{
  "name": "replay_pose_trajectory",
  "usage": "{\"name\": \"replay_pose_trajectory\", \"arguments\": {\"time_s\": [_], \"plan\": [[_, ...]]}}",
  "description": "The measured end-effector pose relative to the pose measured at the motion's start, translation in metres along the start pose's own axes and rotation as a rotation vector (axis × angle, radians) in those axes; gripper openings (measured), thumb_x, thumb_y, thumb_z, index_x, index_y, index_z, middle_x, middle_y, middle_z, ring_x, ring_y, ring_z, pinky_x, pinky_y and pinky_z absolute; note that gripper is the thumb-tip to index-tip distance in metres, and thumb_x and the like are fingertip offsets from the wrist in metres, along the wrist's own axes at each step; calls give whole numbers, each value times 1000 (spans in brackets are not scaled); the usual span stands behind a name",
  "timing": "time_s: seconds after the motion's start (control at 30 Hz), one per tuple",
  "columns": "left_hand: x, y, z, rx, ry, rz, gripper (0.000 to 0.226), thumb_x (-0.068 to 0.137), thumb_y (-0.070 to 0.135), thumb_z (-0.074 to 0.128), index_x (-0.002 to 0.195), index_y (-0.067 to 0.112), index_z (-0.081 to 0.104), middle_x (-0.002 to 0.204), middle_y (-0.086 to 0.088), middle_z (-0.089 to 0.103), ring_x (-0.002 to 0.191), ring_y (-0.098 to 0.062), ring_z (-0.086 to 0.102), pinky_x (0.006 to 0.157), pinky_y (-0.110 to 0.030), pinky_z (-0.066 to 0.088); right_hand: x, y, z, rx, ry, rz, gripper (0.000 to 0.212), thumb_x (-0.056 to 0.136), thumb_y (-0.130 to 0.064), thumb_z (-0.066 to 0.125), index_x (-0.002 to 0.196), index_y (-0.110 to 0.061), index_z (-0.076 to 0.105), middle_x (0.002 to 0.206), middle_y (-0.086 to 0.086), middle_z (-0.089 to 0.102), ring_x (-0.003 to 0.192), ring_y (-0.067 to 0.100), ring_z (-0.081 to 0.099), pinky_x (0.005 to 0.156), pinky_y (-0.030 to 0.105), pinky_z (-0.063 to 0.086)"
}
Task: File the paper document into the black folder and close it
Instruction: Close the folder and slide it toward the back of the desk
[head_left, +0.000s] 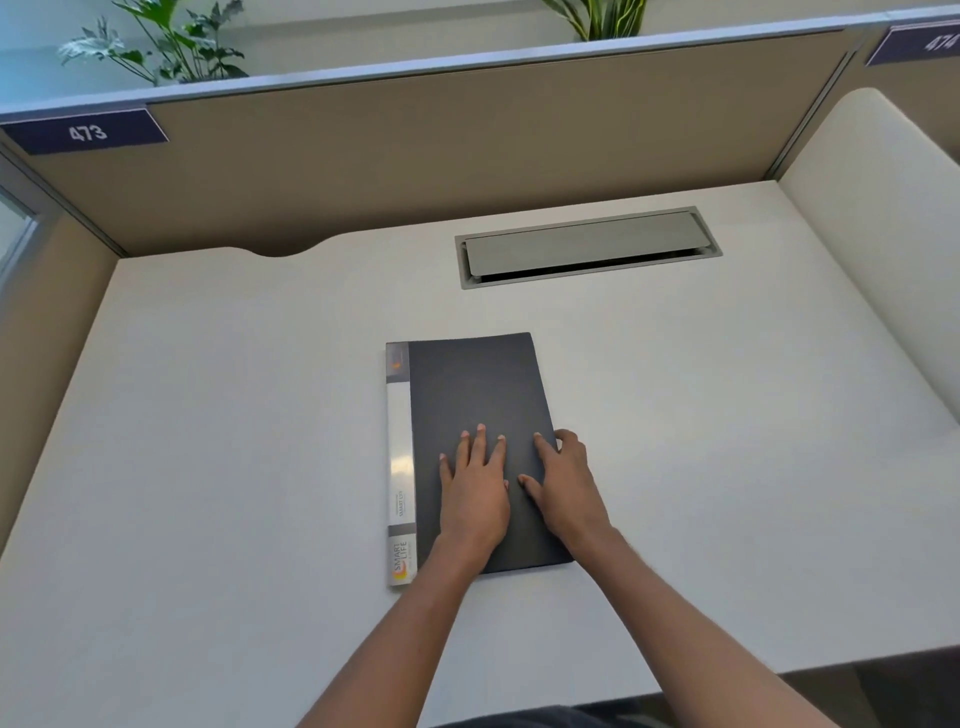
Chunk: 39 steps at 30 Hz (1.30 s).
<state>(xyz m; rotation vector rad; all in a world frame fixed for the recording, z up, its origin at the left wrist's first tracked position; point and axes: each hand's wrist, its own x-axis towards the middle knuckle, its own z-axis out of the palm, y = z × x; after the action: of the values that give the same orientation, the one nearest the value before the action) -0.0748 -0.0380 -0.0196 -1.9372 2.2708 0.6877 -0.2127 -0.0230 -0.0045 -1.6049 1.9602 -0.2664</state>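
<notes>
The black folder (475, 387) lies shut and flat in the middle of the white desk (234, 415), its white and grey labelled spine along the left side. My left hand (475, 493) rests palm down on the cover's lower half, fingers spread. At the folder's right edge lies my right hand (563, 486), thumb and forefinger on the cover and the other fingers curled over the edge. No paper document shows anywhere; whether one lies inside the folder is hidden.
A grey cable hatch (587, 247) is set into the desk behind the folder. Tan partition walls (415, 145) close off the back and left, a white divider (883, 208) the right. Plants stand beyond the partition.
</notes>
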Motion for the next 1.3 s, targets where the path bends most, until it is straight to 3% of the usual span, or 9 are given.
{"name": "replay_pose_trajectory", "arguments": {"time_s": [0.23,0.37,0.6,0.7,0.83,1.0,1.1,1.17,1.3], "plan": [[0,-1,2,-18,34,-20,64,106,24,48,165,26,23,176,-5,9,163,-25,5,131,-53,8,-5,2,16,-170,68,-7,62,98,-35,63,153,-17,39,151,12,39,137,28,41,107,37,46],[-3,-23,-17,-82,175,-162,63,102,29,54,161,23,33,173,-8,22,160,-25,20,129,-49,20,-6,5,21,-203,80,-25,60,98,-39,61,151,-19,41,145,10,43,133,28,43,106,36,44],[-10,-74,-35,-212,247,-363,67,104,32,53,164,15,28,172,-15,20,159,-32,20,127,-48,24,-4,5,21,-220,80,-34,57,99,-39,60,149,-19,42,140,9,44,129,28,45,102,36,46],[-13,-81,-36,-298,219,-402,68,104,36,55,164,16,27,166,-13,37,153,-33,33,119,-50,38,-3,5,20,-222,80,-36,56,99,-38,60,148,-19,43,140,10,45,129,28,45,102,36,46],[-12,-78,-38,-288,297,-446,69,99,35,64,159,14,35,134,-19,64,127,-40,58,102,-49,51,-3,4,21,-249,71,-51,57,101,-38,57,152,-18,39,142,11,44,130,29,43,105,37,44],[-1,-78,-44,-607,335,-564,73,92,25,75,154,5,42,140,-20,63,132,-40,57,108,-48,49,-2,5,20,-273,59,-55,57,102,-38,55,153,-17,38,143,12,43,132,30,42,106,37,43],[3,-88,-49,-794,337,-568,41,88,23,80,122,5,69,121,-17,74,112,-38,69,98,-48,56,-2,5,19,-218,62,-56,57,100,-35,59,151,-18,41,144,11,43,133,29,41,106,37,44],[0,-95,-50,-923,357,-518,23,87,21,81,108,15,73,112,-10,77,99,-32,73,91,-47,61,-2,8,16,-142,59,-47,57,98,-34,63,150,-18,45,144,10,43,134,28,40,108,37,44],[-5,-106,-47,-1157,279,-424,41,91,23,78,127,26,59,119,-6,74,99,-29,75,81,-46,65,1,16,10,93,47,-26,57,93,-29,72,145,-16,53,141,7,43,133,25,42,110,34,42]]}}
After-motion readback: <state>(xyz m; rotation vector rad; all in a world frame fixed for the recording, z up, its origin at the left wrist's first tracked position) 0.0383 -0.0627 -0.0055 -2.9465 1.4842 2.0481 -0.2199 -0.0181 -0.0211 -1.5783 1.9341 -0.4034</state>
